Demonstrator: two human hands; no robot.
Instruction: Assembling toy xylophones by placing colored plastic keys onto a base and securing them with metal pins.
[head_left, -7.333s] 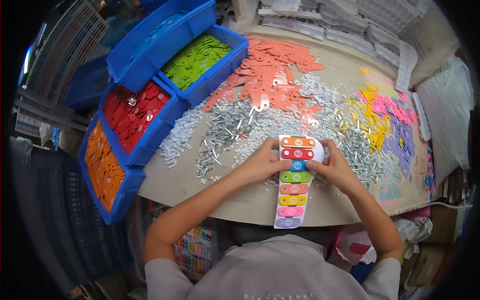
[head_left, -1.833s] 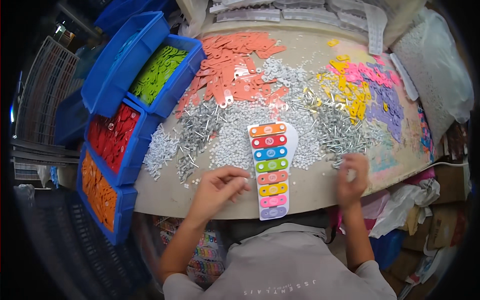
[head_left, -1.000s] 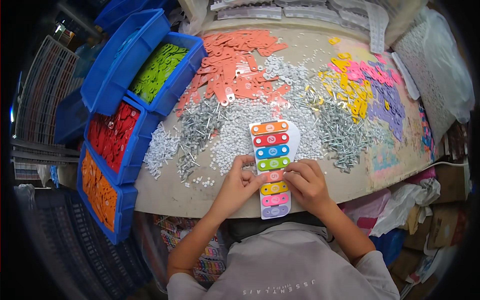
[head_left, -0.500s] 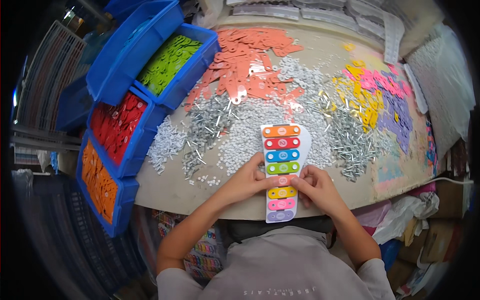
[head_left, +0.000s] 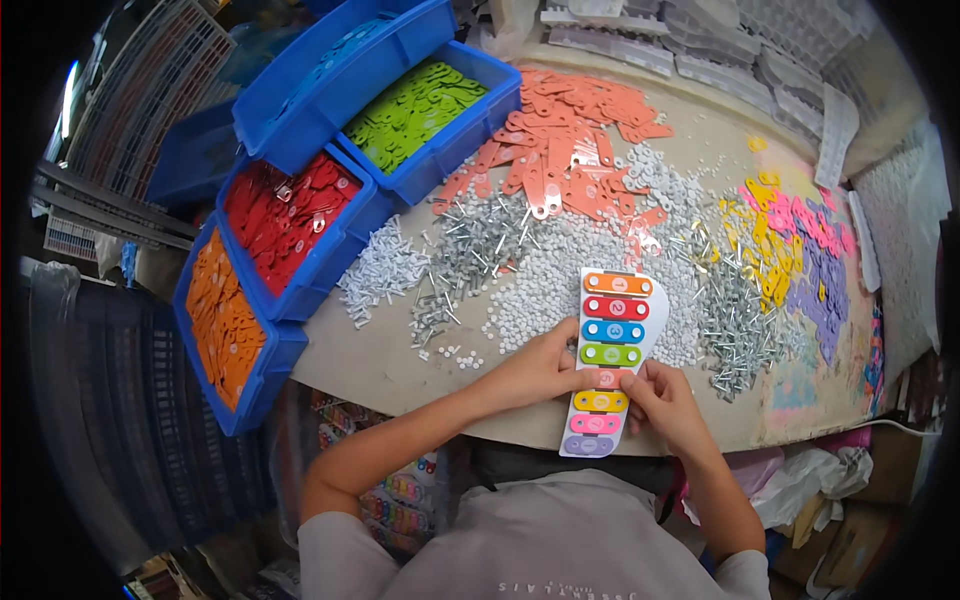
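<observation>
White board (head_left: 652, 312) striped orange, red, blue, green, coral, yellow, pink, lilac; blue bins (head_left: 345, 245); grey shirt (head_left: 575, 530)

the worktable (head_left: 370, 362) was brightly and fairly evenly lit, with only soft shadows, while the dark stack (head_left: 110, 400) at the left sank into dimness. a white streak of light (head_left: 69, 98) was burned out near the upper left rim. glare whitened patches of the coral pieces (head_left: 560, 120), and the metal pins (head_left: 485, 235) glinted. the white panel with coloured bars (head_left: 612, 331) looked reasonably sharp; the dark stack was smeary. fisheye distortion bowed the table's front edge, and black filled the corners.
</observation>
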